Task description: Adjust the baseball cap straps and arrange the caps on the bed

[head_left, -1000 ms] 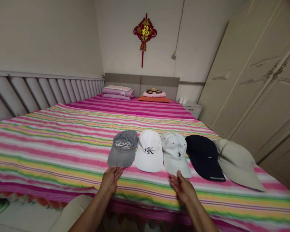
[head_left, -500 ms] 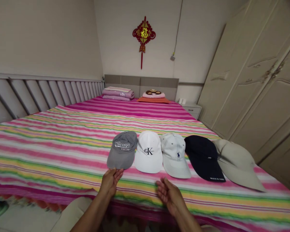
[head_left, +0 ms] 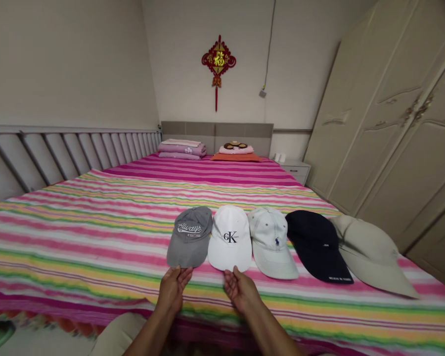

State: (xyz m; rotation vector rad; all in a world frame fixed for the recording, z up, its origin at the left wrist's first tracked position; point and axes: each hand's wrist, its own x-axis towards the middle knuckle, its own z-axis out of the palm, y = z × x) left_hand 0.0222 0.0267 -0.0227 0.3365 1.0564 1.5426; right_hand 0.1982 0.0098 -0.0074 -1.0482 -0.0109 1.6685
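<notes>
A row of caps lies on the striped bedspread. My left hand (head_left: 172, 290) is at the front of the grey cap (head_left: 190, 238), its fingertips at the brim edge, palm turned up, fingers loosely bent and apart. At the brim of the white cap (head_left: 230, 240) with black "CK"-style letters is my right hand (head_left: 241, 290), fingertips at the edge, thumb and fingers apart. Neither cap is lifted. To the right follow a pale cap (head_left: 273, 243) with a small dark blue emblem, a black cap (head_left: 319, 247) with white lettering on its brim, and a beige cap (head_left: 374, 254).
The striped bedspread (head_left: 77, 232) covers the bed. Folded purple bedding (head_left: 181, 150) and a pink bundle (head_left: 236, 149) lie by the headboard (head_left: 244, 131). A metal railing (head_left: 70, 148) runs along the left; a nightstand (head_left: 297, 170) and wardrobe (head_left: 385, 128) stand right.
My right hand has moved left, from below the gap between the white and pale caps to the white cap's brim. My left hand stays by the grey cap. The view has tilted slightly.
</notes>
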